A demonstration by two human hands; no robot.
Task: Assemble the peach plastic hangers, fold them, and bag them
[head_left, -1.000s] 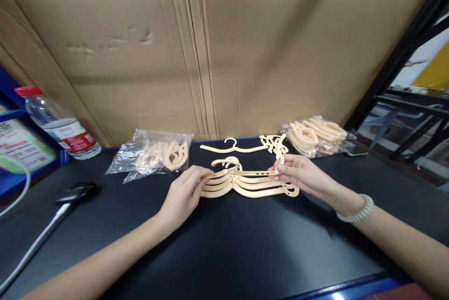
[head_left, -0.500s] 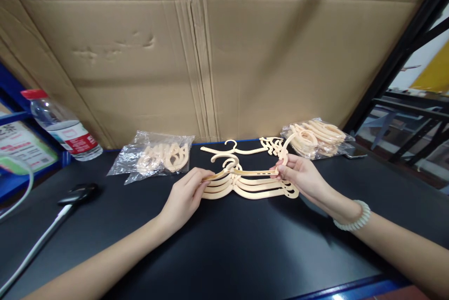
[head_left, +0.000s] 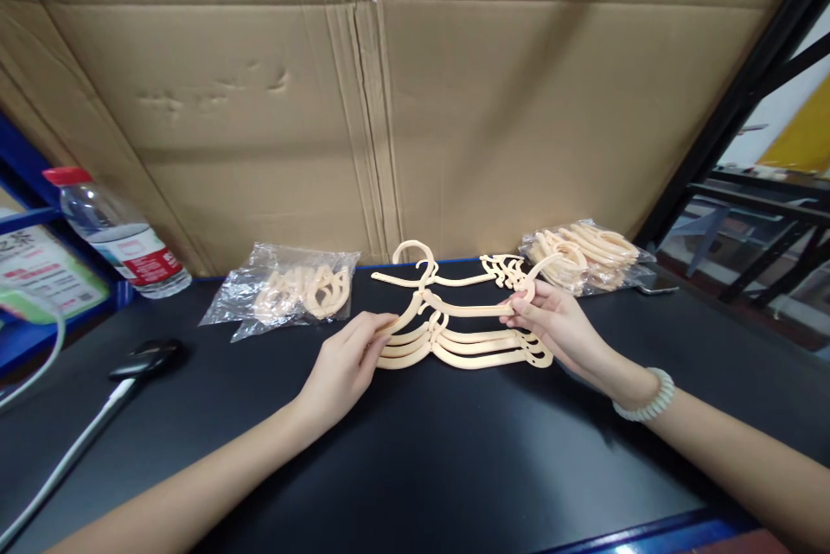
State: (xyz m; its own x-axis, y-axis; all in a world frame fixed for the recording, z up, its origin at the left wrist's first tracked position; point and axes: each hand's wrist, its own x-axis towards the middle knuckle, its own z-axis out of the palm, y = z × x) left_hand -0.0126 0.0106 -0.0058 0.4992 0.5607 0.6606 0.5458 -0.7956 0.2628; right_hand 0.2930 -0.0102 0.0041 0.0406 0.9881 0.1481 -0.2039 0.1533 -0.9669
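Between my two hands is a cream plastic hanger (head_left: 470,309), its hook standing up towards the back. My left hand (head_left: 347,357) is closed on the hanger's left arm. With thumb and fingers, my right hand (head_left: 551,317) pinches its right end, where a curved loop piece (head_left: 530,284) sticks up. Below it on the table lie several similar hangers (head_left: 480,359), stacked and overlapping, partly covered by my left fingers. Behind the held hanger rests another hanger (head_left: 389,279) with small curved pieces (head_left: 504,267) at its right end.
Clear bags of cream parts lie at the back, one bag (head_left: 278,290) on the left and a fuller bag (head_left: 587,251) on the right. A red-capped bottle (head_left: 123,234) stands far left. Nearer is a black device (head_left: 148,359) with a white cable. Cardboard (head_left: 519,105) walls the back.
The held hanger has tilted so that its hook swings up and back and its flat face shows. Both hands keep their hold almost in place.
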